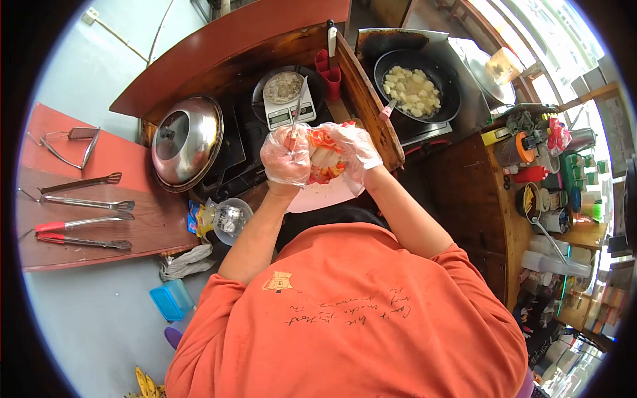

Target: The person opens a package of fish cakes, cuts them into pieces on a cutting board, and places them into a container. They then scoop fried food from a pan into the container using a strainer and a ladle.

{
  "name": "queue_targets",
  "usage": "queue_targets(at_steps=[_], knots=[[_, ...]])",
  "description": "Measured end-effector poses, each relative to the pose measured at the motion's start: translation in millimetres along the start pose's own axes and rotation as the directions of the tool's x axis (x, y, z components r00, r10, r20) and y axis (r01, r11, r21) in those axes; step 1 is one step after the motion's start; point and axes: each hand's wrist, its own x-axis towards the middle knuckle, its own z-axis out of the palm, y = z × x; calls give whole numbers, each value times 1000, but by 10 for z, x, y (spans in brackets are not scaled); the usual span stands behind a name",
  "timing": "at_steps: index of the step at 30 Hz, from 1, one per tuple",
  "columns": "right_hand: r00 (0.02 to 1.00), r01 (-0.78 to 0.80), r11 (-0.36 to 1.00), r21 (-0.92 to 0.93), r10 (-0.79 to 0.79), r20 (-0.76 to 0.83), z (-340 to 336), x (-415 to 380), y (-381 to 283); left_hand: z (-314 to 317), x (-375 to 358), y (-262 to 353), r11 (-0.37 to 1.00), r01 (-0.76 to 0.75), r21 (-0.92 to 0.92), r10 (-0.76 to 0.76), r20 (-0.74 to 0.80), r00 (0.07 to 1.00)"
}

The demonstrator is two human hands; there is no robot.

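Observation:
My left hand, in a clear plastic glove, is closed around a thin metal utensil that points up toward the scale. My right hand, gloved the same way, grips the side of a red-and-white patterned bag. The bag sits between both hands, in front of my chest, and its contents are hard to make out. Just below it shows a white surface, partly covered by the hands. Beyond the hands, a digital kitchen scale carries a round clear container.
A black wok with pale chunks in liquid sits at the upper right. At the left are a domed lidded pan and several tongs on a red-brown board. Beside the scale, a red holder has a knife in it. Bottles crowd the right shelf.

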Motion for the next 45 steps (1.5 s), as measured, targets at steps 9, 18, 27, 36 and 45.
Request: queue_targets(at_steps=[9, 18, 27, 36, 45], knots=[[994, 78, 995, -64, -82, -67, -20, 8, 53, 39, 0, -74, 999, 42, -5, -42, -38, 998], [981, 194, 976, -98, -192, 32, 45, -102, -135, 72, -24, -132, 962, 197, -190, -218, -96, 971], [830, 507, 778, -371, -557, -32, -107, 56, 62, 32, -94, -69, 905, 292, -310, -327, -64, 943], [587, 503, 148, -852, -781, 211, -293, 180, -29, -622, -440, -50, 966, 243, 85, -257, 339, 905], [679, 663, 506, -552, -716, 159, -456, 432, 388, -822, -142, 375, 883, 171, 437, -392, 487, 780]])
